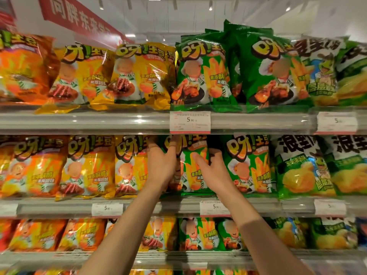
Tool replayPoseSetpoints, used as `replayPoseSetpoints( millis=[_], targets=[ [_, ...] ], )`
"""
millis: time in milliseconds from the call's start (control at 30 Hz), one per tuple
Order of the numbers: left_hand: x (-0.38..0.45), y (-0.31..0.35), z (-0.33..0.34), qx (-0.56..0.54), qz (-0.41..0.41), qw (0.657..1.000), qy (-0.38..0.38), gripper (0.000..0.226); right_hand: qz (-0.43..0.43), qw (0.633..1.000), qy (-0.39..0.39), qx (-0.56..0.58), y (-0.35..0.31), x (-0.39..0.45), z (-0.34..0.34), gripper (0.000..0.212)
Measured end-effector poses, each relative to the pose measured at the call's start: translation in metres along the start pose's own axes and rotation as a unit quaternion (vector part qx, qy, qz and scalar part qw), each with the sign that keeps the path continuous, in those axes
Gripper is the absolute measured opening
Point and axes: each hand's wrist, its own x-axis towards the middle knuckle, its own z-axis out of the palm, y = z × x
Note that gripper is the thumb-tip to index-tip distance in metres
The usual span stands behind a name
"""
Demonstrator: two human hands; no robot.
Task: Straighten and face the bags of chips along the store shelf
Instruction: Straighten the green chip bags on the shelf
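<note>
While both arms reached to the middle shelf [139, 207], the left hand [161, 165] and right hand [213, 171] clasped a green chip bag [195, 175] by its sides. It stood upright between yellow bags [129, 165] and another green bag [248, 165].

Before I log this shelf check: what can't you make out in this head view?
- Green bag, middle shelf: its lower left is covered by the left hand, its right edge by the right hand.
- Right-hand price tag, top rail: print blurred, only a 5 reads.
- Orange bag, top left: cut off by the frame edge and motion-blurred.
- Both hands' fingertips are tucked behind bags.
</note>
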Motion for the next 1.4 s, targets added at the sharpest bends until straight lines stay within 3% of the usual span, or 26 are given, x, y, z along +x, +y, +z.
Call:
replayPoseSetpoints(
  millis=[67, 167, 333, 433, 633, 800, 1033, 1233, 1300, 1400],
  targets=[
    [0.001, 0.002, -0.001, -0.064, -0.039, 0.997, -0.027, 0.049, 0.002, 1.0, 0.003, 0.006, 0.0, 0.0, 0.001, 0.054],
    [0.007, 0.0, 0.001, -0.149, -0.069, 0.986, -0.032, 0.057, 0.005, 1.0, 0.009, 0.002, 0.006, -0.001, 0.001, 0.044],
    [0.009, -0.003, 0.009, -0.169, -0.035, 0.984, -0.035, 0.046, 0.004, 1.0, 0.023, -0.002, 0.012, -0.001, -0.003, 0.029],
    [0.002, -0.004, 0.008, -0.134, -0.027, 0.988, -0.074, 0.058, 0.0, 0.999, 0.033, 0.002, 0.011, 0.004, -0.003, 0.022],
    [-0.02, -0.02, 0.009, -0.042, -0.019, 0.986, -0.158, 0.086, -0.001, 0.999, 0.015, -0.033, 0.015, 0.011, 0.002, 0.04],
    [-0.015, -0.024, 0.012, -0.052, -0.029, 0.987, -0.15, 0.09, 0.022, 0.998, -0.005, -0.05, 0.02, 0.015, 0.002, 0.067],
    [-0.008, -0.03, 0.015, 0.016, -0.004, 0.994, -0.104, 0.089, 0.043, 0.993, 0.004, -0.112, 0.013, 0.014, 0.002, 0.086],
    [-0.01, -0.037, 0.016, -0.006, -0.008, 0.995, -0.099, 0.095, 0.037, 0.988, 0.035, -0.145, 0.02, 0.013, 0.008, 0.088],
    [-0.019, -0.04, 0.014, -0.004, 0.043, 0.996, -0.075, 0.082, 0.011, 0.989, 0.034, -0.144, 0.021, 0.007, 0.005, 0.084],
    [-0.031, -0.042, 0.011, 0.055, 0.165, 0.984, -0.047, 0.065, -0.114, 0.979, 0.045, -0.162, 0.02, -0.006, -0.004, 0.068]
  ],
)
